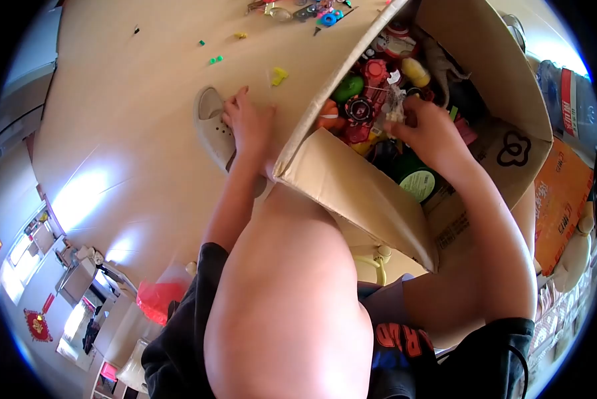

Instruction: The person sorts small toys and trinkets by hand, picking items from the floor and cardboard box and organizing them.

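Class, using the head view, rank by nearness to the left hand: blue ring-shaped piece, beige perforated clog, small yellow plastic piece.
1. Beige perforated clog: beside the left hand.
2. Small yellow plastic piece: on the floor, ahead.
3. Blue ring-shaped piece: farther ahead, rightward.

Left hand [250,126]: 1. Right hand [438,138]: 1. Cardboard box [352,193]: 1. Beige clog [209,106]: 1. Small green pieces [213,60] on floor [139,100]: 3. Yellow piece [280,76] near clog: 1. Orange carton [563,199]: 1. Toys [376,69] in box: many, overlapping; exact count not possible.
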Demonstrator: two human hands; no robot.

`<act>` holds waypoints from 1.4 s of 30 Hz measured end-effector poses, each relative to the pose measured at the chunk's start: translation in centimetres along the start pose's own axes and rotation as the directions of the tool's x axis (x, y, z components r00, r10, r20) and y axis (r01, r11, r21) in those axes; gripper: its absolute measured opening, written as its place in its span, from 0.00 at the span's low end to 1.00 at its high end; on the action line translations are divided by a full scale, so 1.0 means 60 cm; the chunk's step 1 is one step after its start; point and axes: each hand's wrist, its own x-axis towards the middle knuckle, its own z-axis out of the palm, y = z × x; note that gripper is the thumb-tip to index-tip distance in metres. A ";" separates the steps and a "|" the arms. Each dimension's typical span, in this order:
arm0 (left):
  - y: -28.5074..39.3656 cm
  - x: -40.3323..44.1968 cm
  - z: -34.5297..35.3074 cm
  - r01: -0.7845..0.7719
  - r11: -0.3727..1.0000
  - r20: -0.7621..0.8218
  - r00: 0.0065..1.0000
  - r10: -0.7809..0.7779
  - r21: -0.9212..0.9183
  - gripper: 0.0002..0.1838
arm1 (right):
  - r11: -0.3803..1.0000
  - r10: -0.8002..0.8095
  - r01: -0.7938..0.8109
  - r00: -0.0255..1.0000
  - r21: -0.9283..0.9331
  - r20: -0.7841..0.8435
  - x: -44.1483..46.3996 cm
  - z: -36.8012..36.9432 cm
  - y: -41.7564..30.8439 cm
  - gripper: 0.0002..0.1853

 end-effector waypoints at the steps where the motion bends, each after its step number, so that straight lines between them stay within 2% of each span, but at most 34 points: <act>1: 0.009 -0.003 0.009 0.022 1.000 -0.014 1.000 -0.022 -0.006 0.35 | 1.000 -0.003 0.003 1.000 0.006 0.006 0.000 0.002 0.005 0.20; 2: 0.009 -0.010 0.016 0.048 0.999 -0.018 0.999 -0.048 -0.011 0.35 | 1.000 0.000 0.000 1.000 0.012 0.020 -0.004 0.006 0.007 0.19; 5: -0.027 0.010 0.097 -0.070 0.981 -0.050 0.996 0.080 0.182 0.27 | 0.992 0.011 -0.013 1.000 -0.128 -0.019 -0.002 0.013 -0.002 0.18; 8: -0.028 0.024 0.124 -0.060 0.964 -0.024 0.997 0.068 0.260 0.20 | 0.995 0.063 -0.061 0.998 -0.081 0.028 0.006 0.020 0.004 0.17; 9: -0.030 0.025 0.128 -0.078 0.958 -0.039 0.995 0.093 0.275 0.15 | 0.998 0.008 -0.007 1.000 -0.055 0.012 0.010 0.018 0.010 0.18; 12: -0.038 0.024 0.132 -0.113 0.955 -0.065 0.989 0.136 0.273 0.12 | 0.987 -0.158 0.158 0.987 -0.028 -0.014 0.018 -0.016 0.021 0.20; 14: -0.029 0.020 0.119 -0.067 0.990 -0.025 0.997 0.071 0.122 0.10 | 0.994 0.031 -0.051 0.981 0.100 0.191 0.012 -0.102 -0.011 0.22; 16: -0.002 0.006 0.073 -0.036 0.999 -0.046 0.998 0.034 -0.039 0.09 | 0.987 0.093 -0.104 0.991 0.123 0.092 -0.011 -0.160 -0.024 0.23; 17: 0.006 0.002 0.055 0.022 0.979 -0.023 0.999 -0.027 -0.202 0.09 | 0.991 0.067 -0.073 0.996 0.116 0.059 -0.017 -0.179 -0.020 0.22; 19: 0.019 -0.005 0.024 0.144 0.854 0.055 0.989 -0.135 -0.501 0.09 | 0.986 0.016 -0.014 1.000 0.165 -0.009 -0.033 -0.193 -0.007 0.20; 22: 0.030 -0.012 -0.014 0.048 0.706 -0.021 0.996 -0.089 -0.706 0.10 | 0.986 0.138 -0.155 0.966 0.065 0.217 -0.046 -0.206 -0.003 0.12; 23: 0.061 -0.019 -0.056 0.077 0.648 0.010 0.994 -0.107 -0.758 0.11 | 0.971 0.239 -0.240 0.944 -0.023 0.229 -0.049 -0.197 -0.016 0.09; 24: 0.079 -0.017 -0.079 0.053 0.578 -0.011 0.994 -0.107 -0.814 0.11 | 0.973 0.225 -0.200 0.937 -0.117 0.267 -0.044 -0.186 -0.002 0.10; 26: 0.103 -0.016 -0.117 0.003 0.434 -0.049 0.993 -0.110 -0.901 0.11 | 0.963 0.241 -0.194 0.932 -0.189 0.269 -0.037 -0.159 0.016 0.15; 29: 0.144 -0.011 -0.184 -0.131 0.171 -0.130 0.991 0.018 -0.977 0.11 | 0.989 0.151 -0.137 0.910 -0.063 0.387 -0.012 -0.117 0.066 0.18; 32: 0.196 -0.025 -0.237 -0.284 0.092 -0.256 0.938 0.235 -0.955 0.08 | 0.963 0.259 -0.262 0.859 -0.055 0.441 0.004 -0.081 0.077 0.22; 35: 0.231 -0.045 -0.261 -0.299 0.096 -0.226 0.862 0.454 -0.949 0.07 | 0.965 0.263 -0.235 0.881 -0.119 0.393 0.008 -0.072 0.086 0.20; 38: 0.228 -0.036 -0.255 -0.499 0.160 -0.303 0.718 0.627 -0.852 0.08 | 0.973 0.200 -0.226 0.927 0.046 0.317 -0.002 -0.059 0.097 0.21; 39: 0.233 -0.040 -0.258 -0.512 0.191 -0.295 0.718 0.631 -0.837 0.09 | 0.950 0.311 -0.303 0.900 -0.074 0.304 0.002 -0.077 0.085 0.22; 40: 0.234 -0.034 -0.258 -0.613 0.217 -0.325 0.647 0.689 -0.760 0.09 | 0.972 0.222 -0.200 0.951 -0.121 0.215 0.003 -0.091 0.095 0.25; 42: 0.232 -0.021 -0.257 -0.786 0.243 -0.349 0.498 0.794 -0.569 0.09 | 0.899 0.368 -0.399 0.912 0.180 0.182 -0.013 -0.135 0.039 0.20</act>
